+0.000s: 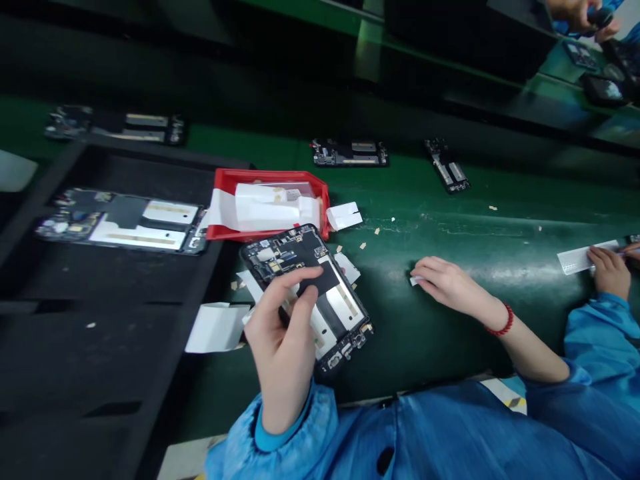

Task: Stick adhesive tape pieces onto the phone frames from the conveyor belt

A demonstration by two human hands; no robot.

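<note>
My left hand grips an opened phone frame with its circuit board and pale metal plates showing, thumb laid across its middle. It hovers over the green belt just in front of a red bin. My right hand rests on the belt to the right, fingers curled and pinching a small white scrap against the surface. A red bead bracelet circles that wrist. Both sleeves are blue.
The red bin holds white film sheets. A black tray at left carries another phone frame. More frames lie farther along the belt. White paper pieces lie near the tray. Another person's hand works at far right.
</note>
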